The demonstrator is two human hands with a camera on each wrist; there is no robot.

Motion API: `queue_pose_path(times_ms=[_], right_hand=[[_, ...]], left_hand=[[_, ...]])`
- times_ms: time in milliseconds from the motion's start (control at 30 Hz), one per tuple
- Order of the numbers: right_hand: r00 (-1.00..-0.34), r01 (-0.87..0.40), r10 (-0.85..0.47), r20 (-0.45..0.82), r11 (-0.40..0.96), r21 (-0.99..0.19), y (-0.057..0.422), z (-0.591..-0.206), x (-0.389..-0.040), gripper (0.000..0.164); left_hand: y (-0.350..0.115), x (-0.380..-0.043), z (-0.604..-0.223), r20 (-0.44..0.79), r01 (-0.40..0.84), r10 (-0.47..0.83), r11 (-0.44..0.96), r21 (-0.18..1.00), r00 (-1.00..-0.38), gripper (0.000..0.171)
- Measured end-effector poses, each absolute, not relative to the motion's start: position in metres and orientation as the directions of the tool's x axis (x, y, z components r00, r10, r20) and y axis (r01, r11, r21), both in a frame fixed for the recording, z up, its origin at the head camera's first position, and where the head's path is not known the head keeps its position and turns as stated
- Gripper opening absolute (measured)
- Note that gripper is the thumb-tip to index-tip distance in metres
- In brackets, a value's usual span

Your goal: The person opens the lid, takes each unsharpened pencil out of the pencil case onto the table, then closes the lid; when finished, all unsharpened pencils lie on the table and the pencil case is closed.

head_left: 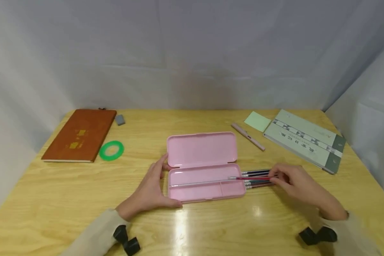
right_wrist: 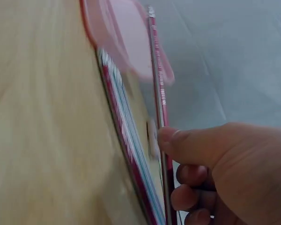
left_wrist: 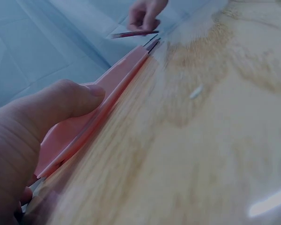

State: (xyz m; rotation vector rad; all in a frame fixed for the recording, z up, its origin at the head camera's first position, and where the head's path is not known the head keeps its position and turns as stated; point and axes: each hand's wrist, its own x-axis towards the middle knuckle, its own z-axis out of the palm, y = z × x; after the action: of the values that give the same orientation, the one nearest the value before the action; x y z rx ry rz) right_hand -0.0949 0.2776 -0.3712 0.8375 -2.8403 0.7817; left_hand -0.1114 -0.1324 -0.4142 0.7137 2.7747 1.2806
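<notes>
An open pink pencil case [head_left: 195,193] lies mid-table, its lid [head_left: 202,150] folded back. My left hand [head_left: 148,190] holds the case's left end, fingers at the back and thumb along the front; in the left wrist view the thumb [left_wrist: 79,96] rests against its wall. Between thumb and fingers, my right hand [head_left: 296,183] pinches a dark red pencil [head_left: 254,178], whose metal-banded end reaches over the case's right side. Below that pencil, several more pencils [right_wrist: 126,126] lie side by side on the table at the case's right end.
At the left lie a brown notebook [head_left: 80,135], a grey eraser [head_left: 120,120] and a green tape roll [head_left: 103,153]. Behind the pencils are a pink pen [head_left: 248,136], a pale green paper pad [head_left: 257,121] and a grey-green book [head_left: 302,140]. A pale curtain [head_left: 192,64] hangs behind the table.
</notes>
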Motion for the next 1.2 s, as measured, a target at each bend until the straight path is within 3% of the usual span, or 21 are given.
queue_pose_path(times_ms=[167, 333, 567, 733, 933, 1200], right_hand=[[-0.895, -0.439, -0.413, 0.168, 0.75, -0.495, 0.337, -0.387, -0.059, 0.014], [-0.916, -0.389, -0.388, 0.106, 0.788, -0.477, 0.34, -0.393, -0.057, 0.018], [-0.901, -0.401, -0.432, 0.043, 0.791, -0.462, 0.3, -0.381, -0.076, 0.021], [-0.86, -0.464, -0.51, 0.03, 0.755, -0.464, 0.25, -0.361, -0.103, 0.009], [-0.775, -0.573, -0.631, 0.019, 0.69, -0.442, 0.188, -0.364, -0.126, 0.014], [-0.707, -0.626, -0.707, -0.001, 0.627, -0.463, 0.164, -0.373, -0.135, 0.009]], left_hand=[[-0.133, -0.113, -0.417, 0.177, 0.392, 0.398, 0.565, 0.726, -0.9, 0.14], [-0.135, -0.112, -0.419, 0.2, 0.407, 0.392, 0.567, 0.716, -0.898, 0.14], [-0.136, -0.111, -0.419, 0.192, 0.398, 0.388, 0.568, 0.72, -0.901, 0.141], [-0.134, -0.113, -0.418, 0.194, 0.405, 0.398, 0.561, 0.722, -0.897, 0.141], [-0.133, -0.112, -0.418, 0.189, 0.404, 0.401, 0.562, 0.722, -0.896, 0.14], [-0.134, -0.111, -0.414, 0.173, 0.384, 0.387, 0.575, 0.723, -0.906, 0.14]])
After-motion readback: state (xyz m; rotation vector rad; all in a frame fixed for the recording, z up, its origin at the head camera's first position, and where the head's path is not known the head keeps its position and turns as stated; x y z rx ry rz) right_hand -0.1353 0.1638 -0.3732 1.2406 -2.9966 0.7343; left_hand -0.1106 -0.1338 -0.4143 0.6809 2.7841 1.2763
